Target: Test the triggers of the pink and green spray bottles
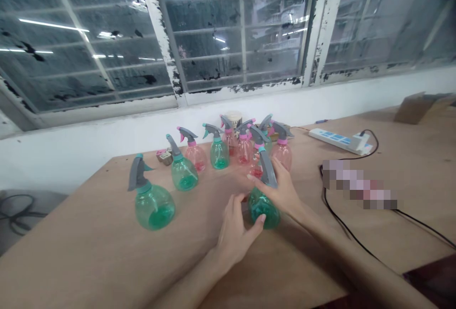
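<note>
A green spray bottle (pixel 262 210) with a grey trigger head stands on the wooden table (pixel 89 261) near the middle. My left hand (pixel 235 233) cups its round body from the left, thumb against the front. My right hand (pixel 281 189) wraps around its neck and upper body from the right. Both hands are closed on this bottle.
Several more spray bottles stand behind: green ones (pixel 154 204) (pixel 182 170) (pixel 218 151) to the left, pink ones (pixel 194 153) (pixel 282 150) at the back. A white power strip (pixel 338 141) with a black cable (pixel 342 226) lies to the right. A cardboard box (pixel 416 106) sits far right.
</note>
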Motion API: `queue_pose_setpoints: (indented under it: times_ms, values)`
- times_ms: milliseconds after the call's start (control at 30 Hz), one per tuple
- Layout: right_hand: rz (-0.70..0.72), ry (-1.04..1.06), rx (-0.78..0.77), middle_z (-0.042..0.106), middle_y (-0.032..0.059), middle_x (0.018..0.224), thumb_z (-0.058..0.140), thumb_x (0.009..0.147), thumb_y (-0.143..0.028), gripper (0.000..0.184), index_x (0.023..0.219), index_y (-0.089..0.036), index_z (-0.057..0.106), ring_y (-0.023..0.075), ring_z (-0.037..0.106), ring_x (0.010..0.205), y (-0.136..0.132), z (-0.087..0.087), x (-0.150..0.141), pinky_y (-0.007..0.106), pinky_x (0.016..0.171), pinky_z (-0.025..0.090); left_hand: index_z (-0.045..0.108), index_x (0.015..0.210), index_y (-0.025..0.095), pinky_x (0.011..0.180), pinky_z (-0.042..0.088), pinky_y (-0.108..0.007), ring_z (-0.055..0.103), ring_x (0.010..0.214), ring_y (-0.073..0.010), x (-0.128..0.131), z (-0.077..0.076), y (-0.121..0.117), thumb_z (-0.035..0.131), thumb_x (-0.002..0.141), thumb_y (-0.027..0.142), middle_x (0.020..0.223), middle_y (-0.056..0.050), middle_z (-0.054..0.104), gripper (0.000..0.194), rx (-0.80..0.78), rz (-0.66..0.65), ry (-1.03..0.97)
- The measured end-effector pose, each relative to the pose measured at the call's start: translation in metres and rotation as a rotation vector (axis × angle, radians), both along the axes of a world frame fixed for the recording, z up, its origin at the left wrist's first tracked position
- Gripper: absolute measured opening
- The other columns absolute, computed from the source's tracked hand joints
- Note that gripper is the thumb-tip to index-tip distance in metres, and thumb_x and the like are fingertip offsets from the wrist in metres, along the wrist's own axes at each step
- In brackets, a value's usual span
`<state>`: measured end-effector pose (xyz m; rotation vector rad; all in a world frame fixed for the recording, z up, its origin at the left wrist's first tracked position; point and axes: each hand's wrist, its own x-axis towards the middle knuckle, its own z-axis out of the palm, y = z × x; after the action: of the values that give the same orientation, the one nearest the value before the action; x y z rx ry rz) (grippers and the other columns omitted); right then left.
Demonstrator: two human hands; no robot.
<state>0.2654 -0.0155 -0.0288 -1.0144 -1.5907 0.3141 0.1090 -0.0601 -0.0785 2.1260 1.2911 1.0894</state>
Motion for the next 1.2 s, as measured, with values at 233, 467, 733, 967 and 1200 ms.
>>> queue_pose_setpoints:
  times_ms: [233, 467, 733, 967, 1200]
  values:
    - [-0.003, 0.001, -0.004, 0.052, 0.0034, 0.087, 0.062, 0.077, -0.045, 0.031, 0.093, -0.020, 0.052, 0.0208, 0.053, 0.080, 0.000, 0.000, 0.001, 0.039, 0.073, 0.046, 0.042, 0.120, 0.020, 0.095, 0.039, -0.049, 0.050, 0.111, -0.0271, 0.000, 0.002, 0.000, 0.057, 0.083, 0.035, 0.114, -0.010, 0.053, 0.043, -0.006, -0.016, -0.006]
    - [-0.010, -0.013, 0.007, 0.053, 0.0032, 0.087, 0.062, 0.078, -0.043, 0.028, 0.093, -0.021, 0.052, 0.0209, 0.053, 0.081, 0.000, 0.001, 0.000, 0.039, 0.074, 0.046, 0.042, 0.120, 0.020, 0.096, 0.040, -0.049, 0.050, 0.111, -0.0271, 0.000, 0.003, -0.001, 0.058, 0.083, 0.034, 0.115, -0.011, 0.053, 0.042, -0.007, -0.015, -0.007]
    - [-0.006, -0.009, 0.003, 0.053, 0.0035, 0.088, 0.063, 0.078, -0.043, 0.032, 0.098, -0.019, 0.054, 0.0205, 0.052, 0.082, 0.001, -0.001, 0.001, 0.037, 0.074, 0.045, 0.043, 0.123, 0.021, 0.096, 0.040, -0.045, 0.050, 0.112, -0.0249, 0.000, 0.006, 0.000, 0.054, 0.086, 0.037, 0.116, -0.009, 0.053, 0.042, -0.020, -0.038, -0.001]
    - [-0.006, -0.004, 0.015, 0.054, 0.0040, 0.089, 0.062, 0.078, -0.043, 0.032, 0.099, -0.020, 0.054, 0.0214, 0.053, 0.083, 0.001, 0.000, 0.000, 0.038, 0.075, 0.046, 0.043, 0.126, 0.022, 0.098, 0.039, -0.046, 0.049, 0.116, -0.0250, 0.001, 0.011, -0.003, 0.050, 0.089, 0.038, 0.119, -0.009, 0.052, 0.041, -0.067, -0.042, -0.022]
    - [-0.005, 0.002, 0.001, 0.054, 0.0030, 0.087, 0.062, 0.078, -0.043, 0.030, 0.096, -0.020, 0.053, 0.0201, 0.053, 0.079, 0.000, 0.000, 0.000, 0.037, 0.073, 0.046, 0.042, 0.128, 0.023, 0.098, 0.040, -0.047, 0.049, 0.115, -0.0256, 0.001, 0.010, -0.002, 0.051, 0.088, 0.037, 0.120, -0.009, 0.052, 0.044, -0.059, -0.046, -0.021]
